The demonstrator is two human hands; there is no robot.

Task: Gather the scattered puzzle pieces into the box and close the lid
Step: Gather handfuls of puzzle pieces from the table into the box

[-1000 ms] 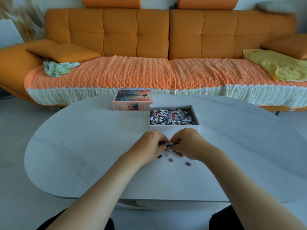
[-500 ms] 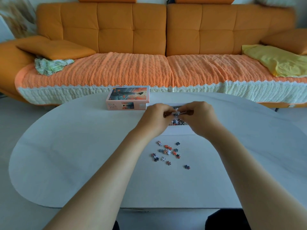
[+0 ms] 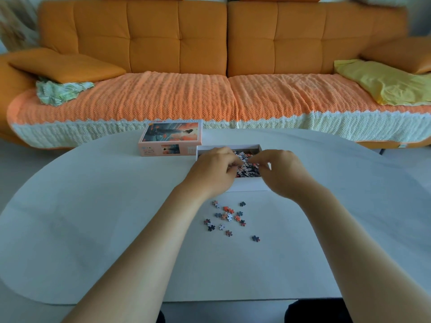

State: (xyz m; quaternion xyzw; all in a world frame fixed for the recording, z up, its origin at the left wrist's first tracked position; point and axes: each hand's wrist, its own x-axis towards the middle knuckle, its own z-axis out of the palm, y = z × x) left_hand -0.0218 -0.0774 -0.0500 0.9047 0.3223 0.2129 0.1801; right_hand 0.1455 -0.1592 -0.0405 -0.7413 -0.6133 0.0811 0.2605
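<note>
Now left hand point(image 3: 213, 172) and right hand point(image 3: 281, 174) pinch puzzle pieces point(image 3: 241, 156) over box point(image 3: 248, 186); loose pieces point(image 3: 227, 216) nearer on table point(image 3: 93, 229).

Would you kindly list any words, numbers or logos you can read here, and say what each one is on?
Top of the lid: a strip of lettering along the far edge of the picture, too blurred to read.
Front side of the lid: small print and marks, too small to read.
On the box, the loose pieces and the table: no text visible.
Nothing can be quoted.
</note>
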